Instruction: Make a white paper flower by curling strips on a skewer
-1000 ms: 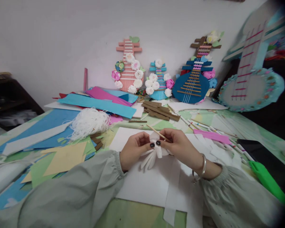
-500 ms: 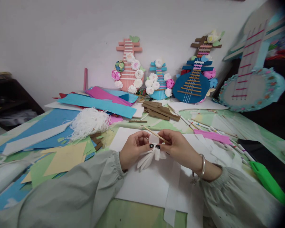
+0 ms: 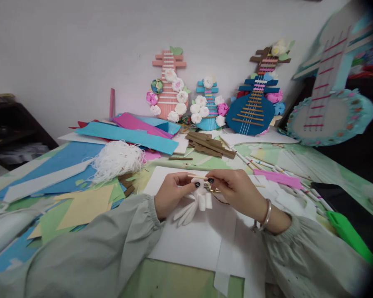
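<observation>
Above a white sheet, my left hand pinches a small bunch of white crepe-paper petals, some long and some rolled at the tips. My right hand grips a thin wooden stick, which lies level across the top edge of the paper. Its far end sticks out past the right hand's back. Below the right fingers shows a small gold-coloured piece with a dark cord; its kind is unclear. Both thumbs press close together at the paper, and the fingertips behind it are hidden.
White string lies in a heap at left, near coloured paper. Brown strips lie behind the hands. Paper-flowered model lutes lean on the wall. At right are sticks, a phone and a green-handled item.
The stick has turned from slanting to nearly level across the paper's top edge. My right fingers have shifted, the gold piece now shows, and the petals have moved slightly left.
</observation>
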`<state>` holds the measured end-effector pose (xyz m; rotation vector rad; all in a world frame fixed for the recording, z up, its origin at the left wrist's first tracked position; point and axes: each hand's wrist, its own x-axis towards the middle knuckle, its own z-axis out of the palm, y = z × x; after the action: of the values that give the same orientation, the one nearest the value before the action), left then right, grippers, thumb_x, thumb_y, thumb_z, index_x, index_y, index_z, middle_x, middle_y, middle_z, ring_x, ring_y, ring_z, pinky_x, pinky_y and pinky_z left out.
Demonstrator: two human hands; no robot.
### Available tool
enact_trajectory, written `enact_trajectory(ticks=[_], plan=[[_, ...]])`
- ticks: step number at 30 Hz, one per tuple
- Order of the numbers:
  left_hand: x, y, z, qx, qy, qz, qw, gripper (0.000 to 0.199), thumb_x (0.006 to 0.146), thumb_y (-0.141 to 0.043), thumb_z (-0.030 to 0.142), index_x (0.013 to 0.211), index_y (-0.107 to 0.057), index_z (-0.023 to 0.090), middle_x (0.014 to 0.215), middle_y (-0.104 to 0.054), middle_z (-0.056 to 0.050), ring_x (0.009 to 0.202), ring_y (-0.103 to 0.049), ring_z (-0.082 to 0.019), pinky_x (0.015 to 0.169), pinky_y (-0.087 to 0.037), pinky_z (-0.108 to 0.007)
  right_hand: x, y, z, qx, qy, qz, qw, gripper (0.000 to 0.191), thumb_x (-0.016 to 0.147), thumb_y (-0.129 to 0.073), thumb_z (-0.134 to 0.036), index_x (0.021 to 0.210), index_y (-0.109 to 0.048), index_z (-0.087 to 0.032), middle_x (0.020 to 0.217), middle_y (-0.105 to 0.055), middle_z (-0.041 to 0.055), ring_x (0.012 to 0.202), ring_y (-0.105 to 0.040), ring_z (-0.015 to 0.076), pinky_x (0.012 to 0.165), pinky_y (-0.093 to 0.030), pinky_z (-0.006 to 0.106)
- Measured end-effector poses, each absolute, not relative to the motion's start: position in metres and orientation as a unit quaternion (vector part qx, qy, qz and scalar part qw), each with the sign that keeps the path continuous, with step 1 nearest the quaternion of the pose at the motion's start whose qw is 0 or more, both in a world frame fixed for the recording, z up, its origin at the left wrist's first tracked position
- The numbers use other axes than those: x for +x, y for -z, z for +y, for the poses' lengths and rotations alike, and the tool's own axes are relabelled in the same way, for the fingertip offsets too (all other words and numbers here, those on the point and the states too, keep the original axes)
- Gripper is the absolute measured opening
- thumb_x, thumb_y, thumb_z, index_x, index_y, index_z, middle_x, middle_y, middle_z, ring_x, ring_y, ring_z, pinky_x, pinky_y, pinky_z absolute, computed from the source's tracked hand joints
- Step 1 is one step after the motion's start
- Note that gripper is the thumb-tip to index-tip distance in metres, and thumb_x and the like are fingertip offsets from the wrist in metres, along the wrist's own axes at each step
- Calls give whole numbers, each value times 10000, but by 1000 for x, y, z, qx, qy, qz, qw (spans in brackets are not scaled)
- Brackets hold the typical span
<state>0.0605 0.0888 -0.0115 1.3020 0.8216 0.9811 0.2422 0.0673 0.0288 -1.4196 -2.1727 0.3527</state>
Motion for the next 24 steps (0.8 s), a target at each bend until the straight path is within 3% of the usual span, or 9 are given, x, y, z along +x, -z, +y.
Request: enact_trajectory(ticks=[5,15,20,24], plan=[[62,10,88,543,-428,357,629,270,637,-755,260,850,-713,99,708,-683,-45,652,-577,-122,636,-418,-232,245,-24,71,-535,-102,-804,238,232,774,-487,-124,799,-706,-198,671,-669,11,556,-494,109,536,-274,224],[62,8,86,544,-427,336,640,264,611,-766,249,834,-720,114,749,-700,-58,691,-594,-145,678,-437,-259,247,-20,70,-488,-131,-817,277,378,761,-470,-90,1026,-693,-241,768,-716,3,591,-568,116,562,-361,215],[62,9,86,540,-429,321,649,248,632,-747,232,848,-726,112,752,-704,-63,684,-594,-150,666,-435,-264,247,-18,71,-454,-149,-825,302,429,770,-447,-67,1070,-683,-263,878,-724,5,719,-622,121,637,-411,212],[62,10,87,516,-433,314,669,231,616,-756,209,822,-727,107,702,-691,-50,632,-571,-127,627,-421,-243,247,-17,71,-443,-128,-834,302,424,796,-446,-69,1076,-681,-285,792,-706,5,676,-594,112,609,-393,207]])
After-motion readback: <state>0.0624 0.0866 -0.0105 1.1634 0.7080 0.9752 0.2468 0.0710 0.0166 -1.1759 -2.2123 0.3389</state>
